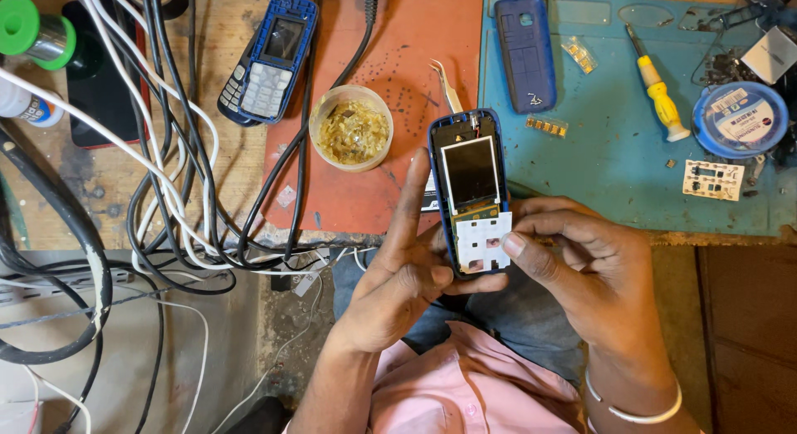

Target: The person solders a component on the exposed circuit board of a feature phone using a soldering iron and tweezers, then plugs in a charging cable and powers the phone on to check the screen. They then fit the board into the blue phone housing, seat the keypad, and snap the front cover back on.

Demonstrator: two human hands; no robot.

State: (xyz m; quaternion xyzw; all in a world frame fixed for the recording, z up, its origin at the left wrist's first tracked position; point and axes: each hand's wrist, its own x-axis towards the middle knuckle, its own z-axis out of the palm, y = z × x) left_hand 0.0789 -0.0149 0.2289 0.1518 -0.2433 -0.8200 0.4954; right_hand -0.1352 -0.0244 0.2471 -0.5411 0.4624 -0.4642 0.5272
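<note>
Item: opened blue phone (470,193), front cover off, dark screen and white keypad sheet exposed. Held upright above the person's lap, just in front of the desk (241,164) edge, its top end overlapping the orange mat (415,52) and the teal mat (614,143).

Left hand (403,272): clamped on the phone's left edge and lower end, forefinger stretched up along the side, thumb across the bottom.

Right hand (585,264): closed against the phone's right edge, thumb tip pressing on the white keypad sheet; a pale bangle sits at the wrist.

Nearby, on the orange mat: round tub of yellowish flux (351,127), tweezers (446,85) just above the phone's top. A second blue phone with keypad (267,58) lies left among a tangle of cables (178,152).

On the teal mat: blue back cover (525,52), yellow-handled screwdriver (657,93), round blue tin (739,118), small white circuit board (712,179).

Obscured: the phone's back and lower edge are hidden by both hands. Tiny parts on the teal mat are too small to identify. The green spool (29,27) at top left is cut off by the frame.
</note>
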